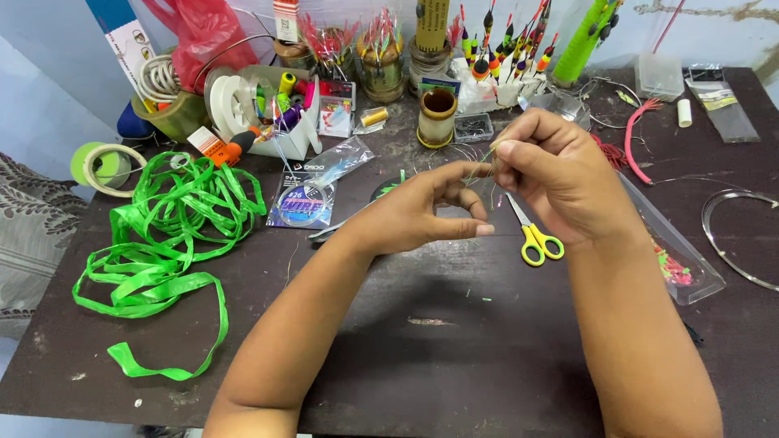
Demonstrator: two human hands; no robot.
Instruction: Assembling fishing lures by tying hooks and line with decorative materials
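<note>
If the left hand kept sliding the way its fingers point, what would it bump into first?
The left hand points right, toward the right hand, so it would likely meet that first. The yellow scissors lie just below that line on the table; depth is hard to judge.

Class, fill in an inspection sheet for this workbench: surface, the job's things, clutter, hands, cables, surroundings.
Surface: dark table, scuffed, a few small scraps.
Job's things: thin green strand pinched between both hands; yellow-handled scissors beside them.
Clutter: loose green ribbon, packet of coiled wire, tape roll, fishing floats, clear tray of small pink bits.
Hands: left hand and right hand, fingertips closed on the strand.
Cables: bare wire loop at the right edge.
Surroundings: pale wall, patterned cloth.
</note>
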